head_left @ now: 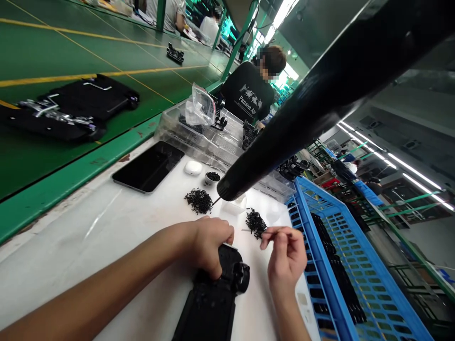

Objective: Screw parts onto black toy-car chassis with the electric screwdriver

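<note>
On the white workbench (106,227), beside a blue perforated plastic crate (359,265), the left hand (209,246) grips a black moulded plastic housing (209,303), steadying it, while the right hand (286,258) pinches a thin pin (249,230) above a heap of small black parts (256,222)

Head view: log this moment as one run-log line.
left hand: grips black plastic part | right hand: pinches thin piece beside black parts pile | beside: blue crate

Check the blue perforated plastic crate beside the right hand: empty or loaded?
Loaded: long black parts lie inside the blue perforated plastic crate, showing along its floor.
</note>
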Demonstrator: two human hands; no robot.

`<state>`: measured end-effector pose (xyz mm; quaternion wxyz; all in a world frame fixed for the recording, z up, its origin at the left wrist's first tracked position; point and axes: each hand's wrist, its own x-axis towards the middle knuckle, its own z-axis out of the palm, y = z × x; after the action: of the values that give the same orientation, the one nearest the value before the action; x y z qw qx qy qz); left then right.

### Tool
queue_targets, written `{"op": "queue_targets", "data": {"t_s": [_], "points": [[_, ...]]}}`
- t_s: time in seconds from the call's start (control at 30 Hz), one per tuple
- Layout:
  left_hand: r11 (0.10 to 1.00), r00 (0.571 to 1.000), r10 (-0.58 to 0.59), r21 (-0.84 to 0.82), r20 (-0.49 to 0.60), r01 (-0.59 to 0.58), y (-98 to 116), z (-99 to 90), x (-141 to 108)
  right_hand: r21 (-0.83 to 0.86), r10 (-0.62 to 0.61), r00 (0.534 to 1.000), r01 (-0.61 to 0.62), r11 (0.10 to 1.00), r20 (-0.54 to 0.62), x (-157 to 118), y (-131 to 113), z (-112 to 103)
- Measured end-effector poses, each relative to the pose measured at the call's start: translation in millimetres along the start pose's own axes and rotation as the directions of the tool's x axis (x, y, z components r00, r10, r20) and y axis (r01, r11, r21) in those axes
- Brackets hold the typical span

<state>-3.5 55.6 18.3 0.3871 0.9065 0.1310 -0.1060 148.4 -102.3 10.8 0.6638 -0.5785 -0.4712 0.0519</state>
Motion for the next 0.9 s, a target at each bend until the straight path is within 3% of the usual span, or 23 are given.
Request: {"op": "queue_targets", "data": {"t_s": [0.17,0.3,0.4,0.53,0.63,0.8,0.9], "points": [[1.000,1.000,-0.009,0.006,-0.018,0.009,1,-1.1,-3,-0.142,-0.077,0.997,0.076,0.987,-0.001,62,-5,16],[1.000,1.000,-0.012,0.009,-0.010,0.012,3,-1.9,-5,-0.335,0.038,0.979,0.032,0.942,0.198,85,19,39],[1.000,1.000,-0.010,0.008,-0.008,0.010,1,-1.0,-5,-0.370,0.098,0.953,0.016,0.929,0.287,87,31,47],[1.000,1.000,-0.011,0.001,-0.002,0.011,-4,1.7,-4,-0.280,-0.013,0.995,0.040,0.959,0.099,73,17,30],[1.000,1.000,0.001,-0.011,-0.003,-0.002,-6,3.8,-3,-0.123,-0.123,0.992,0.121,0.985,-0.008,45,2,7],[1.000,1.000,0.004,0.007,-0.006,-0.004,-4,4.2,-2,-0.042,-0.043,0.985,0.051,0.998,0.166,-13,2,-21],[1.000,1.000,-0.002,0.015,-0.003,0.002,-2,2.2,-3,-0.051,0.002,0.971,0.010,0.999,0.240,-30,6,-29]]}}
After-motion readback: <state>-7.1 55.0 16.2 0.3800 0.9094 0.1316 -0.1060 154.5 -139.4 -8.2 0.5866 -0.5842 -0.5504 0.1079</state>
